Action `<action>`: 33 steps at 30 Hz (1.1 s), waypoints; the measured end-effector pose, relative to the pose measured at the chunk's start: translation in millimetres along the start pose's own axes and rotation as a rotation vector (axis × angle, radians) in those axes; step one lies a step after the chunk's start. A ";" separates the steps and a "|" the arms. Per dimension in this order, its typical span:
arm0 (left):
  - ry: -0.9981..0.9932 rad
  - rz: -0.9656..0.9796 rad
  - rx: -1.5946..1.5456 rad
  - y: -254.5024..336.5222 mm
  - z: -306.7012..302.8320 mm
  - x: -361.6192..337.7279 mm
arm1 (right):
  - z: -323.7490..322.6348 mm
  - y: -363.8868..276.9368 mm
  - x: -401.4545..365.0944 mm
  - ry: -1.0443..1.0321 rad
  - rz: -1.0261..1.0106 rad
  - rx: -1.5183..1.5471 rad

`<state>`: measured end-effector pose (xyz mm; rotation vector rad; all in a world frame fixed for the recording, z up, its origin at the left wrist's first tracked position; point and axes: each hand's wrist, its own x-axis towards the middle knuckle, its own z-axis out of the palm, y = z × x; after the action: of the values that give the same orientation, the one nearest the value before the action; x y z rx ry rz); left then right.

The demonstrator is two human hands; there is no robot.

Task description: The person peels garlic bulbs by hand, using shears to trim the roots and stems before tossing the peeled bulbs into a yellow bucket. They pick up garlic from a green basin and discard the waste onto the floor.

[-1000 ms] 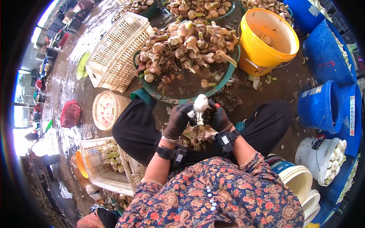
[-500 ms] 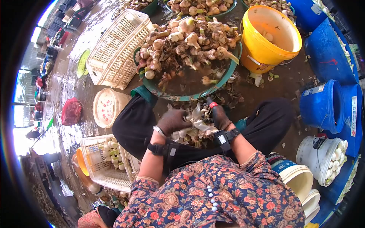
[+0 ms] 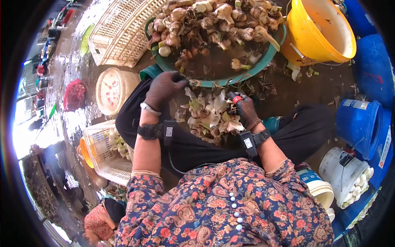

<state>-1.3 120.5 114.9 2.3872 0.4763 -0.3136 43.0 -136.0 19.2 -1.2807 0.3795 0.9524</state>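
Observation:
My left hand [image 3: 163, 89], in a dark glove, hovers by the near rim of a green basin [image 3: 214, 83]. Its fingers are bent and a little apart, and I see nothing between them. Garlic bulbs with cut stems [image 3: 224, 16] are heaped in the basin. My right hand [image 3: 248, 112], also gloved, is curled above a pile of garlic skins and stem scraps [image 3: 205, 111] between my legs. A red band and a dark part show at its fingers; what it grips is not clear.
Left of me are a white crate [image 3: 119, 41], a lidded white bucket [image 3: 109, 92] and a second crate [image 3: 105, 168] with garlic. To the right stand a yellow bucket [image 3: 302, 39], a blue bucket [image 3: 354, 119] and a white bucket [image 3: 335, 168] of peeled garlic. Another person [image 3: 98, 220] sits lower left.
My left hand has left the pale garlic piece it held near my right hand and moved up and left towards the basin rim. My right hand has shifted slightly right; the view has tilted down.

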 end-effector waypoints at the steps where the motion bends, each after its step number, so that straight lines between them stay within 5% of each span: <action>1: -0.074 0.052 0.152 -1.1 10.2 1.1 | 10.6 -12.9 -11.8 0.005 0.020 0.000; 2: -0.222 -0.011 0.310 13.0 12.3 -0.1 | 9.9 -11.1 -9.1 -0.001 0.028 0.001; 4: -0.091 0.035 0.219 22.7 11.2 -10.1 | 7.8 -6.2 -6.0 -0.079 0.008 -0.095; 10: 0.744 -0.107 -0.250 5.6 -79.2 -75.3 | -11.3 11.5 13.7 -0.124 -0.113 -0.235; 14: 0.998 -0.280 -0.194 -63.9 -96.5 -134.0 | -13.5 3.6 8.2 -0.085 0.035 -0.143; 18: 0.593 -0.545 -0.191 -142.8 -17.2 -175.5 | -31.7 15.2 19.0 -0.080 -0.042 -0.417; 19: 0.323 -0.655 -0.267 -157.4 6.3 -184.1 | -30.4 15.1 18.4 -0.057 0.022 -0.347; 21: 0.137 -0.712 -0.276 -201.4 86.3 -199.2 | -35.5 15.1 17.8 -0.050 0.088 -0.313; 23: 0.039 -0.744 -0.045 -222.1 149.6 -210.1 | -53.0 26.9 29.5 -0.271 -0.174 -0.772; 25: 0.020 -0.726 0.144 -234.8 196.2 -225.3 | -70.6 41.8 43.9 -0.277 -0.167 -0.755; 27: -0.341 -0.935 0.088 -261.9 233.7 -238.7 | -67.5 39.7 41.8 -0.272 -0.104 -0.668; 29: 0.003 -0.971 0.265 -271.6 271.6 -259.0 | -36.6 28.6 23.8 -0.150 0.029 -0.540; 30: 0.013 -0.987 0.223 -264.8 264.3 -259.5 | -20.2 24.9 14.3 -0.042 0.166 -0.397; 33: 0.140 -0.885 0.155 -289.0 279.3 -263.6 | -9.9 31.0 9.4 -0.102 0.009 -0.603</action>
<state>-386.9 73.2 -168.1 2.2100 1.6179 -0.5786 27.1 -141.8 -10.0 -1.7627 0.0093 1.1837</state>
